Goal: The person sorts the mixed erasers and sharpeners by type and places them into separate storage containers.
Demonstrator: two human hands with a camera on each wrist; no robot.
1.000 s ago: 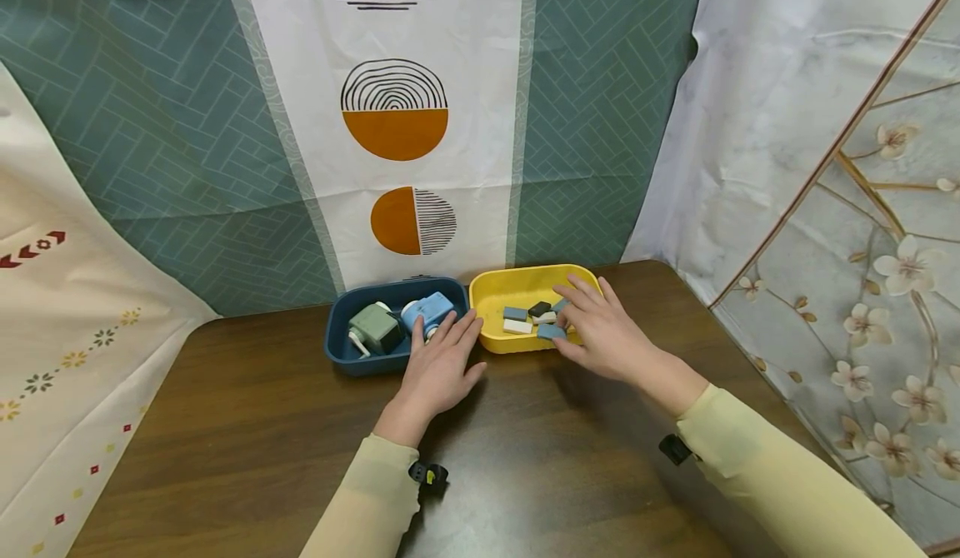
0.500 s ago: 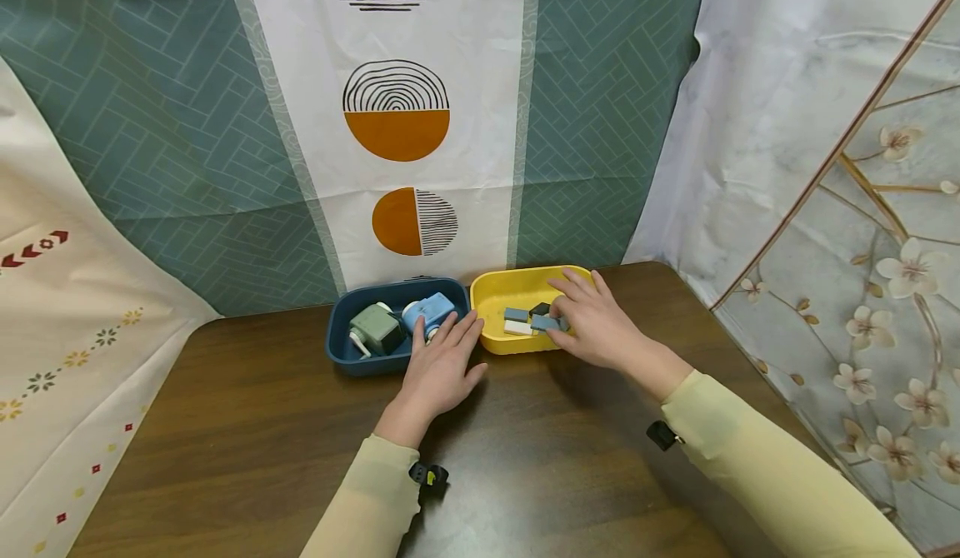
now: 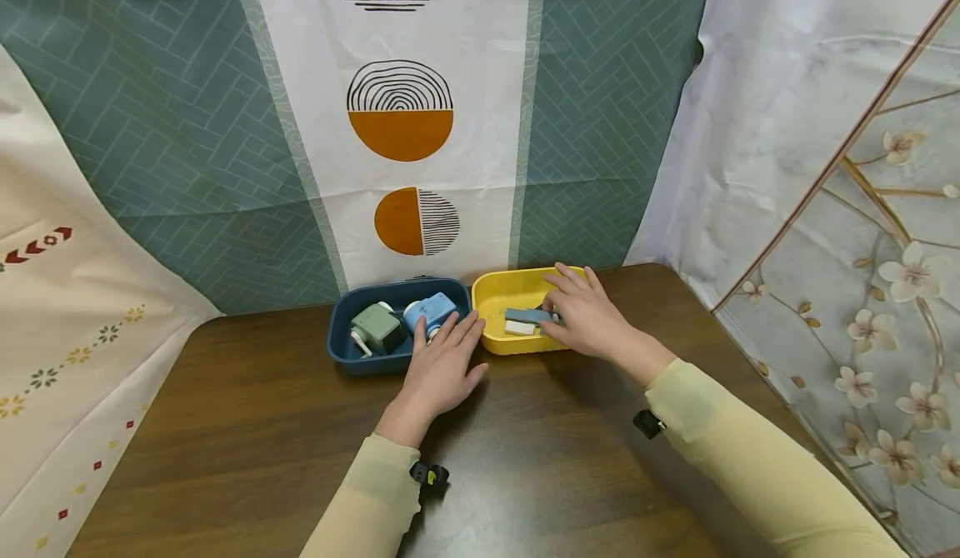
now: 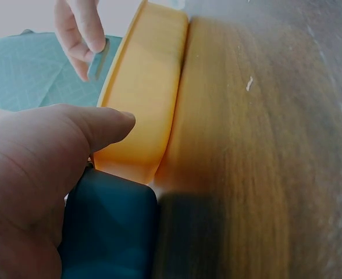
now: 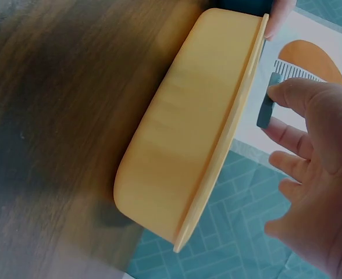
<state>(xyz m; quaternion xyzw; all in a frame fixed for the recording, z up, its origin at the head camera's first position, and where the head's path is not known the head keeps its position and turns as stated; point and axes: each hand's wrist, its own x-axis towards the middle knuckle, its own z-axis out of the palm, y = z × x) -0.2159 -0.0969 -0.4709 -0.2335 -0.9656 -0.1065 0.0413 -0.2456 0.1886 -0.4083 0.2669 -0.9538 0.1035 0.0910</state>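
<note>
right hand: pinching small blue block just over yellow tray | left hand: flat, fingers straight, resting on blue tray rim | tip: hold tight, lift slow, keep trays steady

A smooth, matt plastic look is being shown by the yellow tray and the dark blue tray at its 9 o'clock. A faintly glossy brown wood-grain finish is being shown by the table. Printed, creased cloth is being displayed by the backdrop.
</note>
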